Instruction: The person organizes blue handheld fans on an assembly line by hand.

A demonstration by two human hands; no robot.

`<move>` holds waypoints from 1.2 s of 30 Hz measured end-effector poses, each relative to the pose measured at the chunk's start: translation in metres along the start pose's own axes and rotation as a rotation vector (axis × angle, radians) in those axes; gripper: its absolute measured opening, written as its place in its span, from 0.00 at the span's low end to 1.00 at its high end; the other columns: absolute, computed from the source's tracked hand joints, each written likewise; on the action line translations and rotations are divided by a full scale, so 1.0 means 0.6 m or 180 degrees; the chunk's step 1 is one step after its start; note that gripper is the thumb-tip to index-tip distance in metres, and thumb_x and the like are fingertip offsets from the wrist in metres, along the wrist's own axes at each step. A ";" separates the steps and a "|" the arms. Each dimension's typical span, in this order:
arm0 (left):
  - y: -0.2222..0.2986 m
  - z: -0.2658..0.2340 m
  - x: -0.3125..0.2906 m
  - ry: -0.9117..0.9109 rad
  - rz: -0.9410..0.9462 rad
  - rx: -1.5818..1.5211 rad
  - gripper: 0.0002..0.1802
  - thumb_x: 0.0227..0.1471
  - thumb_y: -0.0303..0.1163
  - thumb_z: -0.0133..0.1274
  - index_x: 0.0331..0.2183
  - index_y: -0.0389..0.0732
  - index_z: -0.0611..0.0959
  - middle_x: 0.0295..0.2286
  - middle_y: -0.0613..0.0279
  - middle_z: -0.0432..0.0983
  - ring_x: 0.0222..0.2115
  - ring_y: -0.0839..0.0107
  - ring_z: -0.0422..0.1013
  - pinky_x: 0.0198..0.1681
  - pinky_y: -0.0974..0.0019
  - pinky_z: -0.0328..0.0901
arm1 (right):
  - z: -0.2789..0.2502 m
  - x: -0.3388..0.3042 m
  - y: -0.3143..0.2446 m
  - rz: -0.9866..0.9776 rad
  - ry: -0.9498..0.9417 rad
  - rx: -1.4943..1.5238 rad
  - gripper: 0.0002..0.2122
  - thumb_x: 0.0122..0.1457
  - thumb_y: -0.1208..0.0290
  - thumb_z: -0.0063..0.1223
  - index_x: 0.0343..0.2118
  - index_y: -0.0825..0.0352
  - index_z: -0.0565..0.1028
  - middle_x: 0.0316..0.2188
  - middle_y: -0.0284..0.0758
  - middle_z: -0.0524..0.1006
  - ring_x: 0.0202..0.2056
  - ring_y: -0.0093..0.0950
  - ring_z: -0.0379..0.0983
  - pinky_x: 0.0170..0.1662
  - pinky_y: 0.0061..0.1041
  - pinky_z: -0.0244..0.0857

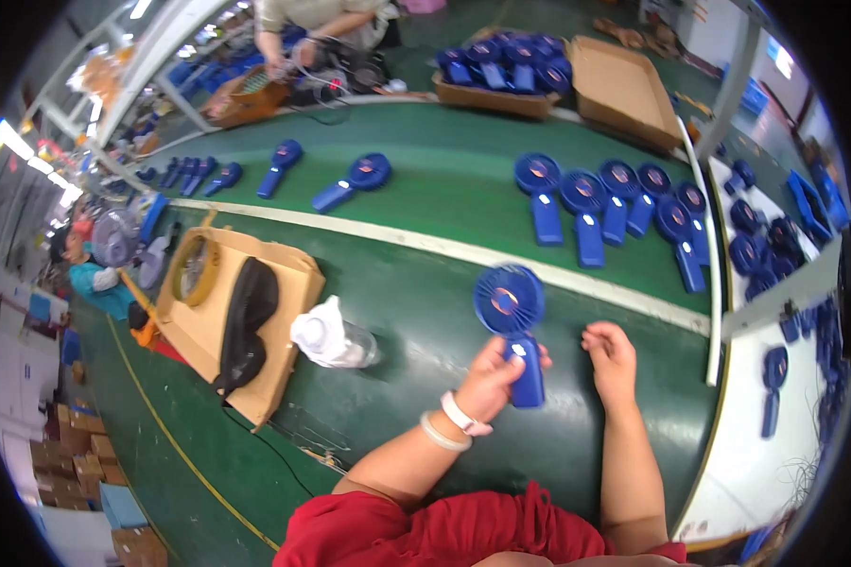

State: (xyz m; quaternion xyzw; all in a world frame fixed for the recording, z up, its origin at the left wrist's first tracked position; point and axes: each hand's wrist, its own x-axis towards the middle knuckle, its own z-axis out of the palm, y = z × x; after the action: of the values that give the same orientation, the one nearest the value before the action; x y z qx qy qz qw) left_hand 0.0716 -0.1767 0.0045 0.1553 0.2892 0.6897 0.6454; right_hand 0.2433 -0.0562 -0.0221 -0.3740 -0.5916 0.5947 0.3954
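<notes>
A blue handheld fan (528,370) with a round grille stands upright in my left hand (489,386), whose fingers wrap round the handle and whose thumb lies on its front. My right hand (613,367) is a little to the right of the fan, apart from it. Its fingers are loosely bent and nothing shows in them. To the left, a white cloth (321,333) covers the top of a clear bottle (360,348) on the green table (416,416).
A cardboard tray (298,283) on the left holds a black eye-mask-shaped item (247,326) and a tape roll (197,271). Beyond a pale rail (425,248), several blue fans (584,198) lie on the green belt. A fan-filled box (501,99) and a person (326,28) are across.
</notes>
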 end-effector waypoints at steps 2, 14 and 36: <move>0.016 -0.001 0.000 0.0096 0.0384 0.0116 0.22 0.48 0.26 0.52 0.46 0.38 0.67 0.40 0.51 0.70 0.42 0.58 0.69 0.46 0.57 0.65 | 0.013 0.001 -0.015 -0.0076 -0.0070 0.0080 0.07 0.54 0.83 0.47 0.36 0.69 0.71 0.32 0.32 0.73 0.34 0.20 0.71 0.39 0.18 0.65; 0.009 0.015 -0.004 0.0436 0.0385 0.0374 0.22 0.52 0.27 0.48 0.49 0.40 0.63 0.43 0.55 0.68 0.45 0.62 0.68 0.47 0.60 0.64 | 0.019 -0.004 -0.019 0.0008 -0.0031 -0.0703 0.08 0.53 0.84 0.44 0.34 0.69 0.73 0.31 0.32 0.73 0.33 0.20 0.70 0.37 0.18 0.64; 0.014 0.005 -0.003 0.0231 0.0270 -0.0145 0.22 0.52 0.28 0.50 0.49 0.41 0.64 0.44 0.53 0.68 0.45 0.60 0.67 0.47 0.59 0.63 | 0.022 0.005 -0.030 -0.0399 -0.0113 -0.1465 0.07 0.51 0.84 0.46 0.32 0.68 0.74 0.30 0.35 0.73 0.31 0.24 0.72 0.34 0.19 0.65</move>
State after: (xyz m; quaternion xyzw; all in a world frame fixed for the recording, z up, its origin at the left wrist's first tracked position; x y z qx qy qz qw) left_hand 0.0669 -0.1776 0.0123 0.1275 0.2899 0.7280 0.6080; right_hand 0.2306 -0.0587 -0.0038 -0.4063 -0.7405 0.4250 0.3254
